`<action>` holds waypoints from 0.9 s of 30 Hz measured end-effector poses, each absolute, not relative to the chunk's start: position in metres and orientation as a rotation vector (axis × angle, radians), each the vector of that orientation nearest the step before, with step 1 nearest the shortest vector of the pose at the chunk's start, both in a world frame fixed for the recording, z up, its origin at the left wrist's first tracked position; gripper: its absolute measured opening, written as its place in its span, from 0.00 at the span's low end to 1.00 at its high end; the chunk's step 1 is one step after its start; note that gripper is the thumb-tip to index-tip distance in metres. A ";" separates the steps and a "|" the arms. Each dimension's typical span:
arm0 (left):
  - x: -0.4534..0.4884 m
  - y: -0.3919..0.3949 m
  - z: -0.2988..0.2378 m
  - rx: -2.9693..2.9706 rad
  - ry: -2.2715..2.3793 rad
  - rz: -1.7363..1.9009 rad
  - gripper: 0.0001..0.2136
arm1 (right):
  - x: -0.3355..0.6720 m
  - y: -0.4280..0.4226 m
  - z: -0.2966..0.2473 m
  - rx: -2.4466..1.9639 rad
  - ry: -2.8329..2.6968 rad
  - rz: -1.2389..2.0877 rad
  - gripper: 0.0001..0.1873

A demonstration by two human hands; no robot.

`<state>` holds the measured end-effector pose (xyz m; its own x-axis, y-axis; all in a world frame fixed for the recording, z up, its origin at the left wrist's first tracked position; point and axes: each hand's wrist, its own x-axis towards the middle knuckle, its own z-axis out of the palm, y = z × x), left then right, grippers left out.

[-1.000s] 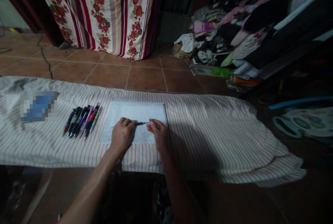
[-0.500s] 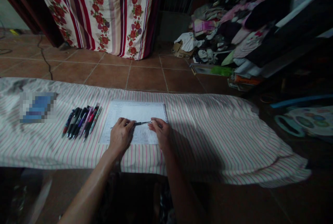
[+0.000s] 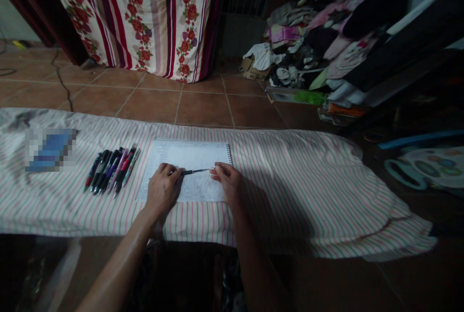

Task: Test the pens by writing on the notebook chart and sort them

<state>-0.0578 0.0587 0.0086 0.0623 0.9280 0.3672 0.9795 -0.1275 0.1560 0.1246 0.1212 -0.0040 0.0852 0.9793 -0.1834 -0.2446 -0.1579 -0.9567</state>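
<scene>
Pinching the pen [image 3: 188, 172] at separate points over the notebook [image 3: 195, 152], the left hand [image 3: 161, 187] and right hand [image 3: 228, 180] sit apart and could bend its thin stretch by pulling crookedly.

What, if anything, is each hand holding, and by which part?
The left hand holds a pen by its dark barrel; the right hand pinches the opposite end, where the thin part meets its fingertips.
</scene>
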 end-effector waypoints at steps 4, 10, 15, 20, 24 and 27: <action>-0.060 0.058 0.009 -2.183 -1.973 -0.558 0.12 | 0.124 0.122 -0.008 -1.206 -0.890 1.352 0.13; -0.059 0.058 0.009 -2.170 -1.968 -0.532 0.12 | 0.124 0.126 -0.018 -1.310 -1.150 1.181 0.10; -0.058 0.058 0.010 -2.159 -1.990 -0.533 0.11 | 0.131 0.127 -0.017 -1.381 -1.493 0.791 0.07; -0.056 0.058 0.010 -2.175 -1.984 -0.559 0.11 | 0.136 0.124 -0.019 -1.484 -1.746 0.394 0.08; -0.055 0.059 0.009 -2.179 -1.957 -0.582 0.11 | 0.139 0.124 -0.022 -1.500 -1.783 0.159 0.07; -0.054 0.059 0.009 -2.177 -1.949 -0.580 0.11 | 0.141 0.124 -0.022 -1.500 -1.794 0.076 0.06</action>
<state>-0.0538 0.0587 0.0092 0.0741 0.9185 0.3884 0.9815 -0.1361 0.1347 0.1414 0.1243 -0.0216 0.0012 0.8569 0.5155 0.8103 0.3013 -0.5027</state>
